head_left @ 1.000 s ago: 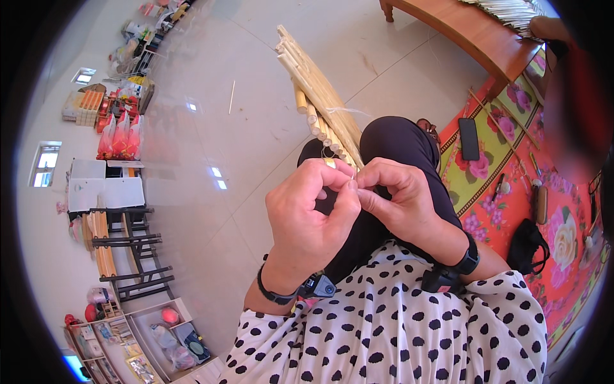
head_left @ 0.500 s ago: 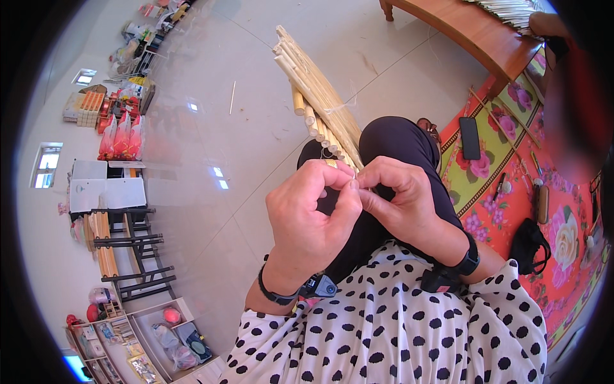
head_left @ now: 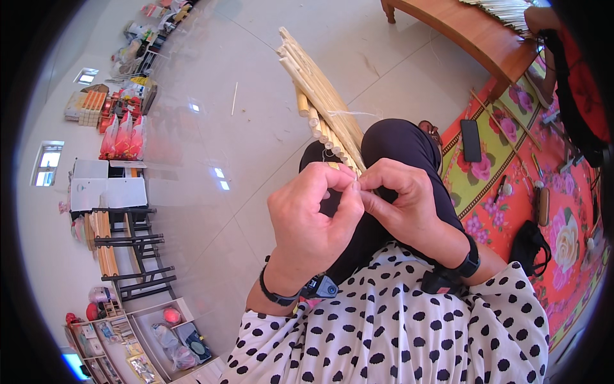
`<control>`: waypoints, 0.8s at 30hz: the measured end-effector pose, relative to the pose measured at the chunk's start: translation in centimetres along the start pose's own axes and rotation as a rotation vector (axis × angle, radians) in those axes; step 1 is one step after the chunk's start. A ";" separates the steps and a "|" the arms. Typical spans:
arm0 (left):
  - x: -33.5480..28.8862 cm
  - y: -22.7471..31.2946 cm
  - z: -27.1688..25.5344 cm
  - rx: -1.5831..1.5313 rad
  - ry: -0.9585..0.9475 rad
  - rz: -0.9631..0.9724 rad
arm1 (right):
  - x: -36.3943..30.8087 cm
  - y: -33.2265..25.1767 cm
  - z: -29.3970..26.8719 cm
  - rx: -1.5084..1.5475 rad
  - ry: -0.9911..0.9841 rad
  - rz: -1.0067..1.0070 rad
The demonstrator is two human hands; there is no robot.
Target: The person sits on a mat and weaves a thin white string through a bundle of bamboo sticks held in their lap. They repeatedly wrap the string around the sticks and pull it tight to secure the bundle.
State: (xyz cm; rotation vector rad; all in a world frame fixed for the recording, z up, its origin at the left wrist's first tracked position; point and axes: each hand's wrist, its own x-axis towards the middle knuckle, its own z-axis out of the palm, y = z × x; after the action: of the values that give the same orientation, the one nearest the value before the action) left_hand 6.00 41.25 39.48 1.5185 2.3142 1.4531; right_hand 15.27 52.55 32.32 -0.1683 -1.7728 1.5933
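My left hand (head_left: 313,208) and my right hand (head_left: 403,195) meet above my lap, thumbs and forefingers pinched almost tip to tip. Whatever small thing is between the fingertips is too fine to make out. Just beyond them a bundle of pale wooden or bamboo rods (head_left: 323,83) rests by my knees, pointing away from me. Along its left side runs a row of shorter round pieces (head_left: 323,134), their cut ends showing. A thin loop, like thread or wire, shows near my left fingers. Loose white thread (head_left: 352,113) lies across the rods.
On the right, a flowered mat (head_left: 495,211) carries a dark phone (head_left: 471,141), a black pouch-like item (head_left: 529,248) and thin sticks. A wooden bench (head_left: 473,38) stands at the far right, beside another person (head_left: 579,83). Folded black-legged furniture (head_left: 131,240) and boxes line the left wall.
My hands keep their pinch with barely any shift. The white thread on the rods now lies more sideways. At the right, the other person's blurred red-clad part has moved up and away.
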 end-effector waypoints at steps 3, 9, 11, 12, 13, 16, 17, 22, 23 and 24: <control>0.0 0.0 -0.1 0.003 -0.017 0.027 | 0.0 0.0 0.0 0.003 0.005 -0.008; 0.1 0.1 -0.3 -0.007 -0.029 0.041 | 0.0 0.0 0.0 0.005 -0.005 -0.007; 0.1 0.1 -0.2 -0.007 -0.025 0.039 | 0.0 0.0 0.0 0.009 -0.006 -0.004; 0.1 0.1 -0.2 -0.008 -0.024 0.035 | 0.0 0.0 -0.1 0.010 -0.005 -0.004; 0.1 0.1 -0.1 -0.009 -0.023 0.031 | 0.0 0.1 -0.1 0.011 -0.004 -0.004; 0.1 0.0 -0.2 -0.011 -0.020 0.021 | 0.0 0.0 -0.1 0.010 -0.005 -0.005; 0.1 0.1 -0.2 -0.011 -0.020 0.018 | 0.0 0.0 -0.1 0.009 -0.006 -0.006; 0.1 0.2 -0.1 0.000 -0.012 0.025 | 0.0 -0.2 -0.2 0.013 -0.013 0.003; 0.1 0.2 -0.2 0.004 -0.013 0.018 | 0.0 -0.2 -0.2 0.013 -0.014 0.007; 0.1 0.3 -0.1 0.006 -0.015 0.012 | 0.0 -0.2 -0.2 0.014 -0.013 0.006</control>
State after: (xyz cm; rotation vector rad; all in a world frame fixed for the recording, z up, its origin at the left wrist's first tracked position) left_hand 6.09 41.24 39.79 1.5425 2.3070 1.4336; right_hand 15.43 52.67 32.52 -0.1565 -1.7721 1.6143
